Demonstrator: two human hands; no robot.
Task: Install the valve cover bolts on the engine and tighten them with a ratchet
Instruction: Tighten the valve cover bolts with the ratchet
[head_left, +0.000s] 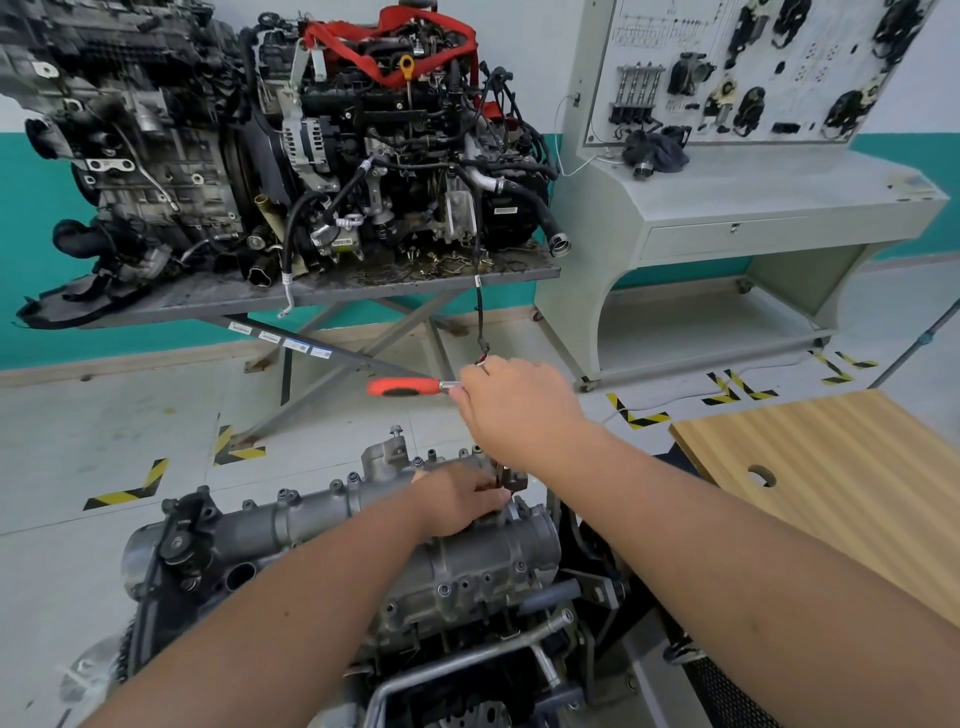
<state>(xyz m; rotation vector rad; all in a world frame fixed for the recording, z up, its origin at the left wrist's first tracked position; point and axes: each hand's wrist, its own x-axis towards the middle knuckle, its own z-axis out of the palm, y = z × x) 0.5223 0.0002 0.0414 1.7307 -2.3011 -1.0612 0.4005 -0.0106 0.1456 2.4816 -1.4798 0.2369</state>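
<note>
Workshop floor with yellow-black hazard tape (124, 493), teal-banded wall behind. Nearest, the grey valve cover (322, 525) tops the engine (447, 587) at bottom centre; left hand (462, 501) rests on its far end, fingers curled down at a fitting, grip unclear. Right hand (511, 402) above it grips the ratchet (408, 387) near its head, red handle pointing left; beyond, two engines on a scissor stand (363, 283), trainer bench (779, 202) right.

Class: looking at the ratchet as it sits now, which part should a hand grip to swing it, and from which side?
Probably the red handle. It juts out level to the left of the right hand, which holds the ratchet's head end, and nothing touches it. Come from the left or above and wrap the fingers round it; its far end should give the most leverage.
</note>
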